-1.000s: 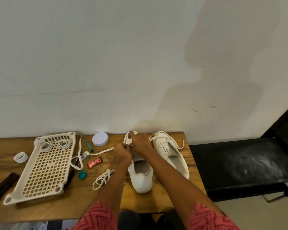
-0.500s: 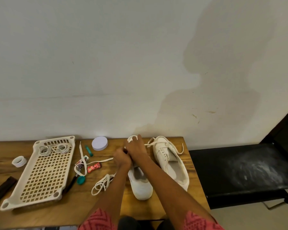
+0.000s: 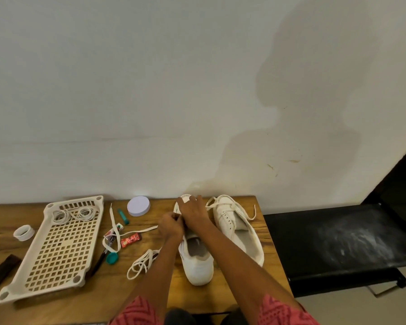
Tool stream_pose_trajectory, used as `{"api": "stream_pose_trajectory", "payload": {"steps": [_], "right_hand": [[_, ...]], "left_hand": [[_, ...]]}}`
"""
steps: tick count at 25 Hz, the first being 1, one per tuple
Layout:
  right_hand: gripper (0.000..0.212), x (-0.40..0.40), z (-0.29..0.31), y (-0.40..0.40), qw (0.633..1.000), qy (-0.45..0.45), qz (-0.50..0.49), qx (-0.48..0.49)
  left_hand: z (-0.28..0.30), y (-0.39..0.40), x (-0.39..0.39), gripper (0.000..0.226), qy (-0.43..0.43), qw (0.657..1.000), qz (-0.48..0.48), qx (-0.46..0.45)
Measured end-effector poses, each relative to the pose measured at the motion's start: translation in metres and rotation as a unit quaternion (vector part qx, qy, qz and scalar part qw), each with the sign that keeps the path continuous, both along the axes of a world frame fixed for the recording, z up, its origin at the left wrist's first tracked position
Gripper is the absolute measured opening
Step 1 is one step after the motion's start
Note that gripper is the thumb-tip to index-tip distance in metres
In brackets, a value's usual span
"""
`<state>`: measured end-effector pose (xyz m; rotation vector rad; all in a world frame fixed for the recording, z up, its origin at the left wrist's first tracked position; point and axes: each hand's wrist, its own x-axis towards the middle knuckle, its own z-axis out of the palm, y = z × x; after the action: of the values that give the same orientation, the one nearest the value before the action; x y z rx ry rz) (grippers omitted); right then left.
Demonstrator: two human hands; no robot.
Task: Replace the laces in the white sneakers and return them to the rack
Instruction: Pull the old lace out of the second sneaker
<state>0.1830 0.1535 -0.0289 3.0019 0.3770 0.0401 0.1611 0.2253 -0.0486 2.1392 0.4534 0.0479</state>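
Both hands over the near white sneaker (image 3: 196, 266) at the middle of the wooden table (image 3: 220, 299). Left hand (image 3: 171, 227) with grip pinched on a flat white lace (image 3: 136, 232) trailing leftward. Right hand (image 3: 193, 213) laid across the sneaker's front, grip unclear. Second sneaker (image 3: 237, 227) just beside, laced. White rack (image 3: 59, 249) at left, holding coiled laces (image 3: 73, 214).

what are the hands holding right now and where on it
Both hands are on the nearer white sneaker. The left hand pinches the flat lace by its eyelets; the right hand rests over the tongue area, its grip hidden.
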Motion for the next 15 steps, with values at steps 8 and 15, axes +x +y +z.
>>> {"api": "stream_pose_trajectory", "payload": {"steps": [8,15], "right_hand": [[0.045,0.000,0.011,-0.036,0.910,0.039,-0.128,0.393],[0.059,-0.014,0.025,-0.024,0.940,-0.029,-0.159,0.300]], "left_hand": [[-0.002,-0.001,-0.001,0.022,0.011,1.000,0.018,-0.006],[-0.002,0.000,0.000,0.021,0.009,1.000,0.014,0.003]]}}
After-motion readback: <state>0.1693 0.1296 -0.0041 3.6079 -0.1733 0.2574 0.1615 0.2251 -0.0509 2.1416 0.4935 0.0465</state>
